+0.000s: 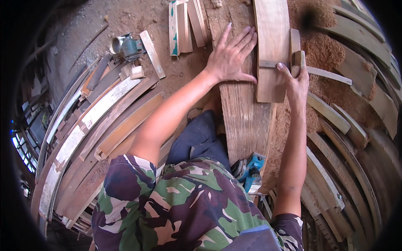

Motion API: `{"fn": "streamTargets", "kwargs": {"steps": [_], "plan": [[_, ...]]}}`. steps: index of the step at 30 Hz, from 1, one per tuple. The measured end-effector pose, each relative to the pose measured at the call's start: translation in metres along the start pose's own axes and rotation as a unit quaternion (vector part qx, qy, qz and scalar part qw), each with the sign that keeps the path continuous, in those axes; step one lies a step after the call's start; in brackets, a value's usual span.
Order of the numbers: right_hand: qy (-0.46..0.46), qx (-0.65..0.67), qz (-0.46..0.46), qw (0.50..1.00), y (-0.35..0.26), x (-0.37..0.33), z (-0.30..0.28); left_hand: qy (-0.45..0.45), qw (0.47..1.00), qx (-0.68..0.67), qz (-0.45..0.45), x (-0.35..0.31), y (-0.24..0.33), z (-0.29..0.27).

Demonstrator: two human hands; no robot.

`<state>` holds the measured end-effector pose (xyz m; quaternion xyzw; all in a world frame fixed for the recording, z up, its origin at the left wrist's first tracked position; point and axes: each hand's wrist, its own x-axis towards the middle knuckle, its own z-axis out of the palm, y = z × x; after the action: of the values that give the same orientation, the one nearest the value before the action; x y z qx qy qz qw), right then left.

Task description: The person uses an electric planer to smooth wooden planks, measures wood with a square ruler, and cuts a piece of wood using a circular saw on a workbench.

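Partly cropped: pale board [273, 33] | left fingers [242, 38] spread on beam [246, 111] | right fingers [302, 75] gripping wooden block [297, 57], tips unclear

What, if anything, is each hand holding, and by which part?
The right hand grips a square-like tool by its wooden stock, beside the pale board. The left hand holds nothing, lying spread on the rough plank.

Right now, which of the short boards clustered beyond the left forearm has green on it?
The cluster's leftmost board: green patches mark its pale surface, while its neighbours show brown wood.
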<state>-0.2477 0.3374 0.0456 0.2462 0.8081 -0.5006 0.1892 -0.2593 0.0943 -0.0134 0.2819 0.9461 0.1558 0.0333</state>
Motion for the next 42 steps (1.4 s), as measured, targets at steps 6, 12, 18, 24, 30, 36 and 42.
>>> {"fn": "streamTargets", "kwargs": {"steps": [6,12,18,24,30,36,42], "plan": [[0.016,-0.010,-0.035,0.999,-0.021,0.031,0.008,-0.021,1.000,-0.002,-0.011,0.004,0.001,-0.010],[0.044,-0.012,-0.171,0.984,-0.074,0.141,0.029,-0.059,0.997,-0.017,-0.048,0.006,0.006,-0.015],[-0.046,0.205,-0.217,0.953,-0.151,0.224,0.057,-0.073,0.995,-0.037,-0.057,0.008,0.006,-0.029],[-0.037,0.266,-0.132,0.954,-0.117,0.275,0.043,-0.040,0.997,-0.052,-0.048,0.009,0.006,-0.022],[0.082,0.341,-0.028,0.936,-0.029,0.131,-0.023,0.012,0.997,-0.063,-0.032,0.002,0.004,-0.016],[0.286,0.225,0.131,0.922,0.104,-0.140,-0.081,0.098,0.990,-0.014,-0.102,0.034,0.029,-0.009],[0.523,0.223,0.124,0.813,0.194,-0.391,-0.093,-0.029,0.916,-0.143,-0.373,0.106,0.092,-0.023]]}}
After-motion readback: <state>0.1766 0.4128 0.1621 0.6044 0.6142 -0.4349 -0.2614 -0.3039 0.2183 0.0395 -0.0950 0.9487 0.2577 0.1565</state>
